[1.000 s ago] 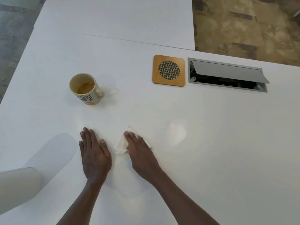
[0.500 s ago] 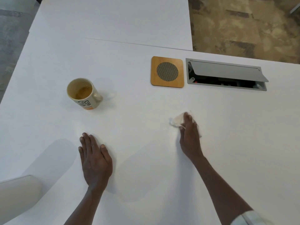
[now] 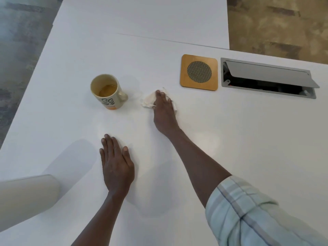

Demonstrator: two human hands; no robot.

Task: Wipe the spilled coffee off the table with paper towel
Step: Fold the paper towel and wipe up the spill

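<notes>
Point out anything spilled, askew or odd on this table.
No coffee puddle is clearly visible on the white table; only faint sheen. The right hand presses a crumpled paper towel beside the mug. The cable box lid stands open, and the coaster sits unused.

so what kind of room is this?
Probably an office or meeting room: large white tables pushed together, a flip-lid cable box set into the top, patterned carpet beyond. A mug stands near the right hand.

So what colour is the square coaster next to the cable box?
Honey-coloured wood coaster, grey mesh circle in the middle; head view.
</notes>
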